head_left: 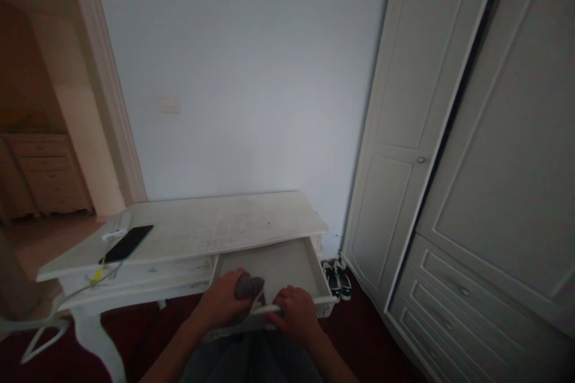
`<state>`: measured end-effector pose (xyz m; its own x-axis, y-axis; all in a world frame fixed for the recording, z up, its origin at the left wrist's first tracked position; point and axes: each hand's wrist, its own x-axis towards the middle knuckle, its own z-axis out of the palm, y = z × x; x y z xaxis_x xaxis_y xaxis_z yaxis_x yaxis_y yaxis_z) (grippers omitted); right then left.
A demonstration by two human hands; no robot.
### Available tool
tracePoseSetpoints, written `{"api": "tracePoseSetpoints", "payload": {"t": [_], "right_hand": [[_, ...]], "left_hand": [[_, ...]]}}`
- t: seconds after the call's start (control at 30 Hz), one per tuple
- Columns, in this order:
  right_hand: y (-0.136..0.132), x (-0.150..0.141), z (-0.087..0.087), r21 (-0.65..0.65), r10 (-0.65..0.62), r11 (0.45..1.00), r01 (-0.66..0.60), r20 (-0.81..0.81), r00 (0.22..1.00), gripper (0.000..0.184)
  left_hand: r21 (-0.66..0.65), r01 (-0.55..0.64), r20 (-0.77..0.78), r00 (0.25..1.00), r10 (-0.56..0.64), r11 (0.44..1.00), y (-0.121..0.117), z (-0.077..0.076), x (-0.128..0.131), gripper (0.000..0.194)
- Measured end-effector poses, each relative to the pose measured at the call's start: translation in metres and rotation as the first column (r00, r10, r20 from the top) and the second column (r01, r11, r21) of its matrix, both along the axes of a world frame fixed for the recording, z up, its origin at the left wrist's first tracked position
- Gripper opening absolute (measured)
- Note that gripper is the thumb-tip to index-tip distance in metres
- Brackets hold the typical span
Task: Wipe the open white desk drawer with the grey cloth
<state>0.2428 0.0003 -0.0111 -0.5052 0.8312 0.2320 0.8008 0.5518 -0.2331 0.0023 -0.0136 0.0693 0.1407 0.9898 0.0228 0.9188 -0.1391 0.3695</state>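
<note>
Clutching the gray cloth (250,287) over the front left part of the open drawer (287,260), the left hand (224,299) has its fingers closed around it, while the right hand's (297,314) fingers clamp the drawer's front edge.

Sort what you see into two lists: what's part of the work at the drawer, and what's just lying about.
In the work:
- left hand, holding a grey bundle, perhaps cloth
- right hand, at the front edge of the open drawer

Lying about:
- black phone on the white desk
- black-and-white sneakers on the floor
</note>
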Motion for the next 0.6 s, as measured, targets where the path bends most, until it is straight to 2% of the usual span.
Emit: {"api": "tracePoseSetpoints", "payload": {"t": [0.1,0.23,0.33,0.43,0.5,0.6], "right_hand": [[-0.004,-0.002,0.003,0.010,-0.040,0.999,0.040,0.019,0.999,0.047],[-0.007,-0.001,0.007,0.022,-0.035,0.999,0.034,0.044,0.998,0.046],[-0.009,-0.001,0.010,0.034,-0.026,0.999,0.025,0.037,0.999,0.051],[-0.011,-0.001,0.011,0.035,-0.034,0.999,0.034,0.002,0.999,0.053],[-0.012,-0.002,0.010,0.034,-0.052,0.998,0.052,-0.012,0.999,0.053],[-0.014,-0.002,0.009,0.022,-0.067,0.997,0.068,-0.035,0.997,0.050]], "left_hand": [[0.059,0.036,0.123,0.992,-0.043,0.998,0.006,-0.007,0.031,0.040],[0.053,0.013,0.041,0.999,-0.015,0.998,-0.002,-0.007,0.049,0.044],[0.083,-0.029,-0.102,0.994,0.037,0.996,-0.019,-0.004,0.042,0.045],[0.114,-0.152,-0.247,0.953,0.176,0.982,-0.035,-0.004,0.026,0.050],[0.123,-0.235,-0.295,0.919,0.261,0.964,-0.040,-0.004,0.016,0.053],[0.115,-0.285,-0.303,0.903,0.306,0.952,-0.041,0.001,0.009,0.050]]}}
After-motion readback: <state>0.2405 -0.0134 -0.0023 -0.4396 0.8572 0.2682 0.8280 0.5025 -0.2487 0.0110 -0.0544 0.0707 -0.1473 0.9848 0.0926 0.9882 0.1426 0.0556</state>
